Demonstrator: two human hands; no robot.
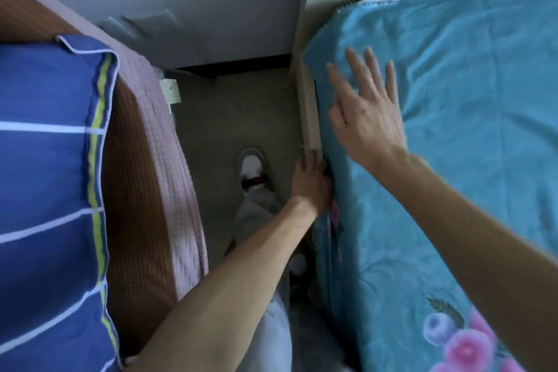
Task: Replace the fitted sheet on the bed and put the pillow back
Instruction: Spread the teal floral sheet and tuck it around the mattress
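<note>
The blue sheet (453, 145) covers the bed at three o'clock. The left hand (312, 183) tucks its edge down at the bed's side; whether the fingers grip it is hidden. The right hand (367, 112), fingers spread flat, hovers over the sheet. The pillow (48, 190) lies at nine o'clock, nearer the left arm.

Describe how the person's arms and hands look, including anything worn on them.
Both forearms are bare; no sleeves reach into view. The left hand and right hand wear no gloves, and no rings, watch or bracelet show. Lower down, the person wears light grey trousers and a white and grey shoe.
</note>
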